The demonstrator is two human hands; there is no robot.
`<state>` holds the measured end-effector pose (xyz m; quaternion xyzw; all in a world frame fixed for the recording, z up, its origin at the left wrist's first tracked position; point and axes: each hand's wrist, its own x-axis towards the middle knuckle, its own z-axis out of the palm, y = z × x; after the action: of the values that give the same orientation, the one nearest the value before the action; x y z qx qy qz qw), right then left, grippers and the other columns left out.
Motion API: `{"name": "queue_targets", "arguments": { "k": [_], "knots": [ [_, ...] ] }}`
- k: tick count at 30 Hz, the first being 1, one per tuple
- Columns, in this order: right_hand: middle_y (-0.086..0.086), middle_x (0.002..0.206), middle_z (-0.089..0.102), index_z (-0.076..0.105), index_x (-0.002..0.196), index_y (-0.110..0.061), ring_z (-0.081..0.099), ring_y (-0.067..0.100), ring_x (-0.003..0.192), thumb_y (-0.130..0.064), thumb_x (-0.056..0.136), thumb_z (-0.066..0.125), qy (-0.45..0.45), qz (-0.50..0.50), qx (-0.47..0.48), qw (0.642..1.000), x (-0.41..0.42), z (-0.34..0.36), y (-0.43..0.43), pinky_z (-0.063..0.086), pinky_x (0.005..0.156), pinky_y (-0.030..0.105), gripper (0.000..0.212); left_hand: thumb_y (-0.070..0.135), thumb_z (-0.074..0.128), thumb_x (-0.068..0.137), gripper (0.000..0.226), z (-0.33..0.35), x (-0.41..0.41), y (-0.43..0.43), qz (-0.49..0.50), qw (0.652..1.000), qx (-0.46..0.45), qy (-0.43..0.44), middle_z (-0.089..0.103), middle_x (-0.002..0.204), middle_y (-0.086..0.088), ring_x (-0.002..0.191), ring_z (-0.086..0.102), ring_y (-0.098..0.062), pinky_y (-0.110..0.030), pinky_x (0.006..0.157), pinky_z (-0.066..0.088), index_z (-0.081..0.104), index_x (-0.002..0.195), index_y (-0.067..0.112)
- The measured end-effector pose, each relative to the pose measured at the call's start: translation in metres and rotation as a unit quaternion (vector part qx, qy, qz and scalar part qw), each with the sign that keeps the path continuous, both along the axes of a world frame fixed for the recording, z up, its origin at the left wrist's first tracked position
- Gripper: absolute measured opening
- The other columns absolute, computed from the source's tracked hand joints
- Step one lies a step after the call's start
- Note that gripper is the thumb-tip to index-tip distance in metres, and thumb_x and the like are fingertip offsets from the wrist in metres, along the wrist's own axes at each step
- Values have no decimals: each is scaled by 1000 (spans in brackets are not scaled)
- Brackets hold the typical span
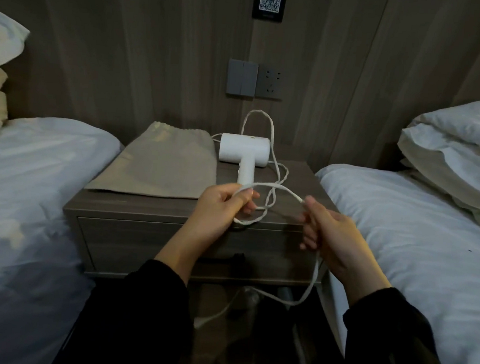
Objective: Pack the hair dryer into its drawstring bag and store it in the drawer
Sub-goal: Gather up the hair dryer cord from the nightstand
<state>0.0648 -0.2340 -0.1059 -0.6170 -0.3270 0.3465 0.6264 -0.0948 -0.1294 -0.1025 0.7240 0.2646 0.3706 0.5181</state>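
Observation:
A white hair dryer [244, 150] lies on the nightstand [150, 206], its handle pointing toward me. Flat to its left lies the beige drawstring bag [159, 164], mouth toward the wall. The dryer's white cord [278, 187] loops behind the dryer and over the nightstand top. My left hand [219, 206] grips a loop of the cord near the front edge. My right hand [332, 232] pinches the cord further along, and the rest hangs from it down to the floor. The drawer [142, 237] under the top is closed.
Beds with white bedding stand on both sides of the nightstand, left bed [25, 193] and right bed [418, 239]. Pillows [459, 153] are piled at the right. A wall switch and socket [255, 79] sit above the nightstand. Dark objects lie on the floor below.

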Motion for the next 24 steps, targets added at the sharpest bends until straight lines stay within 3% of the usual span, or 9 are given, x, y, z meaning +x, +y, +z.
{"name": "queue_targets", "arguments": {
  "k": [2,5,7,9,13,15,18,20,24],
  "knots": [
    [0,37,31,49,58,-8,30,16,36,-49,90,46,25,-4,-10,1000,9,-3,2,34,52,31,52,16,53,92,24,4,-1,7,-95,991,30,90,66,108,7,103,60,-5,-27,91,46,64,104,33],
    [1,36,25,38,49,-11,28,18,35,-56,90,35,51,3,-34,998,22,-7,4,32,51,31,61,43,55,85,30,8,-3,9,-184,964,59,180,53,129,12,118,50,-4,-24,100,39,57,115,43],
    [3,37,24,34,47,-12,26,19,37,-56,90,34,6,25,-56,998,31,-10,1,28,48,30,62,53,41,89,20,9,0,5,-150,971,28,183,53,118,11,109,49,-3,-15,91,36,54,103,46],
    [5,41,25,34,45,-13,26,18,38,-58,87,37,-66,92,-89,990,38,-14,-4,27,45,27,62,50,25,94,32,5,6,4,-93,976,31,196,50,112,7,101,47,-4,-17,84,34,54,104,44],
    [3,41,28,39,48,-13,28,17,38,-50,80,46,-43,181,-67,980,38,-21,-13,38,46,27,50,64,11,86,70,0,13,10,-72,975,22,210,50,129,2,117,45,-12,-32,100,31,54,128,28],
    [3,43,31,43,54,-11,31,14,36,-42,78,51,40,116,-1,992,39,-22,-13,35,40,22,40,57,16,93,58,4,13,12,-64,970,-3,234,51,120,9,114,45,-11,-33,98,31,54,128,31],
    [3,46,30,46,61,-9,31,12,36,-35,87,48,81,46,31,995,46,-19,-14,32,38,21,37,32,44,96,31,3,15,17,-22,946,119,301,54,121,5,115,48,-13,-30,97,34,57,123,24],
    [2,43,30,49,61,-8,30,13,37,-37,93,43,26,53,-14,998,51,-20,-18,36,43,24,44,24,55,91,22,-4,15,21,37,946,157,282,60,112,5,105,52,-10,-27,93,38,64,110,20],
    [5,39,40,59,58,-6,36,16,34,-52,94,32,-200,74,-170,962,46,-19,-21,34,43,23,64,23,56,90,11,-2,8,20,150,974,93,145,58,82,12,77,50,-1,-17,67,37,65,85,24]
  ]
}}
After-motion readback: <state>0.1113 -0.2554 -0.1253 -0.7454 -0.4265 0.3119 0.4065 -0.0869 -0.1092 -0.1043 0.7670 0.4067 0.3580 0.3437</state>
